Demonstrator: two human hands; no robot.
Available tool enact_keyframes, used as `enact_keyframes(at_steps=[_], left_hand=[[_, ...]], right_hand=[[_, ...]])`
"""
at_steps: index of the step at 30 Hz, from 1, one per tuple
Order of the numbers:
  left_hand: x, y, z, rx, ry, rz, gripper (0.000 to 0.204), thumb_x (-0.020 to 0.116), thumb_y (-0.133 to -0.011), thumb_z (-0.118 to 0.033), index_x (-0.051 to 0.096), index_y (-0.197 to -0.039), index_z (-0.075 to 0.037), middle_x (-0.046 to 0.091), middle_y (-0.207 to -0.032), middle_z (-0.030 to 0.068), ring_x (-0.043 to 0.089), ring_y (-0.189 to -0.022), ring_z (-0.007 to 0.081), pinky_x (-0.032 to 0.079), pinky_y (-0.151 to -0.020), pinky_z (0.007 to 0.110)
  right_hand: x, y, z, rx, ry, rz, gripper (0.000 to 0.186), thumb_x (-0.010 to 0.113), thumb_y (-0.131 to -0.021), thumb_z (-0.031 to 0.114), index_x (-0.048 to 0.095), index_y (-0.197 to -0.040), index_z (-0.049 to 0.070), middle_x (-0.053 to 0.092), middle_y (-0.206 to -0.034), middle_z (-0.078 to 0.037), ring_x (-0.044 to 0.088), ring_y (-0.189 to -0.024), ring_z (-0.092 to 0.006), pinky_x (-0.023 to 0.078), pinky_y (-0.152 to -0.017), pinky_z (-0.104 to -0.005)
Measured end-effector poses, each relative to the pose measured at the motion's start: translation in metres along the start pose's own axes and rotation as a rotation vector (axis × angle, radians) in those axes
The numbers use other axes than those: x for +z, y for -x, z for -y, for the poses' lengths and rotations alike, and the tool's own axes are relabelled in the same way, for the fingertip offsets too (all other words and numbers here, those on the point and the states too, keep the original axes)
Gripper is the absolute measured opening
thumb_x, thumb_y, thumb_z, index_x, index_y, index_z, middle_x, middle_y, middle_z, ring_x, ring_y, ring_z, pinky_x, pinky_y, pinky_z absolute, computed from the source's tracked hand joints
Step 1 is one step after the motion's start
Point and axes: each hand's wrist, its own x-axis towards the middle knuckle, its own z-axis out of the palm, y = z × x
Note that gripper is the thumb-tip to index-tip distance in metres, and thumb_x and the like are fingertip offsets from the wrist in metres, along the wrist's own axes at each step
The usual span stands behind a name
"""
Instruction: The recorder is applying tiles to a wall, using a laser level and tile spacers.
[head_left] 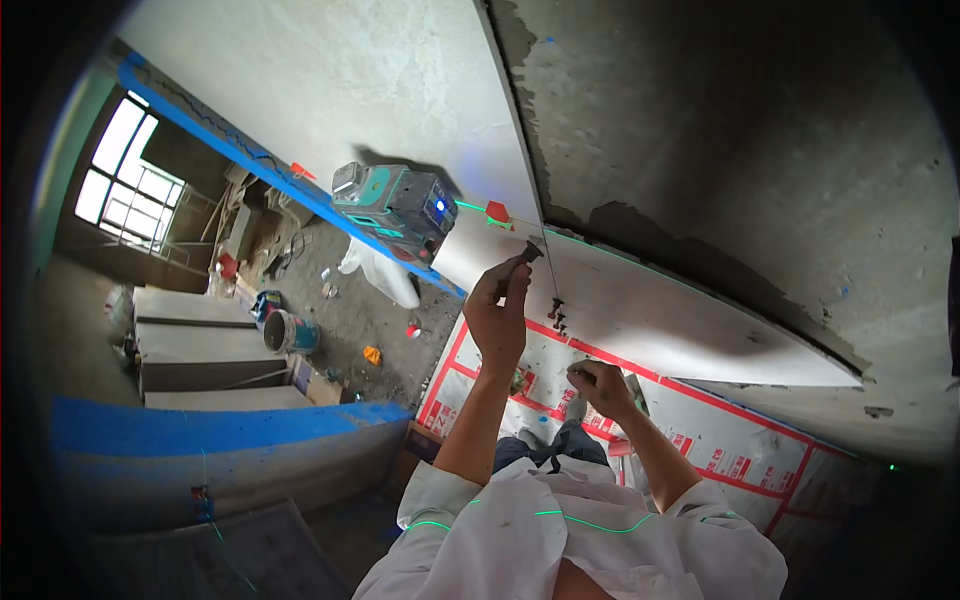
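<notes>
My left hand is raised in front of the pale tiles, its fingers pinched on a small dark T-shaped piece. Close to that piece, a red wedge clip sits at the edge between two tiles. Several small dark-red tile leveling clips stand in a row along the seam past my left hand. Lower and to the right, my right hand is closed with its fingers curled; what it holds, if anything, is hidden. The large pale tile fills the upper left, and a long pale tile runs rightward.
A teal and grey laser level sits by the blue-taped edge, casting a green line. Red-and-white protective sheeting covers the floor by my feet. Stacked boards, a bucket and rubble lie left. Bare cement spans the upper right.
</notes>
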Motion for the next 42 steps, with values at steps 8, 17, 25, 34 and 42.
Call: enact_keyframes(at_steps=[8, 17, 25, 34, 42], left_hand=[[0.012, 0.01, -0.027, 0.272, -0.291, -0.058, 0.015, 0.08, -0.1, -0.004, 0.081, -0.113, 0.001, 0.08, -0.096, 0.012, 0.075, -0.079, 0.0172, 0.058, -0.075, 0.031], [0.023, 0.016, -0.033, 0.43, -0.486, -0.099, 0.011, 0.08, -0.097, -0.002, 0.08, -0.107, 0.001, 0.08, -0.097, 0.0136, 0.078, -0.082, 0.0261, 0.06, -0.073, 0.036], [0.024, 0.006, -0.039, 0.199, -0.434, -0.087, 0.02, 0.079, -0.103, -0.014, 0.082, -0.112, 0.003, 0.082, -0.093, 0.0137, 0.08, -0.079, 0.0172, 0.059, -0.074, 0.032], [0.018, -0.002, -0.036, -0.049, -0.079, 0.021, 0.027, 0.076, -0.106, -0.024, 0.078, -0.1, 0.002, 0.077, -0.081, 0.0105, 0.074, -0.067, 0.0214, 0.056, -0.063, 0.034], [-0.002, -0.015, -0.021, -0.329, 0.385, 0.333, 0.035, 0.072, -0.108, -0.027, 0.074, -0.093, 0.004, 0.068, -0.071, 0.006, 0.06, -0.056, 0.0113, 0.047, -0.052, 0.029]], right_hand=[[-0.037, -0.03, -0.014, -0.04, 0.118, -0.021, 0.032, 0.076, -0.103, 0.028, 0.078, -0.114, -0.001, 0.078, -0.082, -0.011, 0.074, -0.072, -0.0162, 0.057, -0.07, -0.0329], [-0.024, -0.036, -0.008, 0.006, 0.117, 0.06, 0.032, 0.076, -0.1, 0.03, 0.081, -0.112, 0.001, 0.08, -0.087, -0.015, 0.075, -0.074, -0.0233, 0.057, -0.073, -0.0377], [-0.012, -0.03, -0.006, -0.033, 0.134, 0.101, 0.032, 0.076, -0.1, 0.032, 0.081, -0.109, 0.001, 0.078, -0.083, -0.015, 0.074, -0.072, -0.0228, 0.055, -0.069, -0.0394], [-0.002, -0.028, 0.015, -0.026, 0.191, -0.017, 0.031, 0.076, -0.1, 0.03, 0.08, -0.107, 0.001, 0.077, -0.082, -0.015, 0.072, -0.071, -0.0229, 0.056, -0.07, -0.0394], [-0.01, -0.075, 0.131, -0.189, -0.461, -0.422, 0.035, 0.066, -0.113, 0.03, 0.076, -0.117, -0.003, 0.078, -0.092, -0.009, 0.071, -0.075, -0.0159, 0.059, -0.073, -0.0335]])
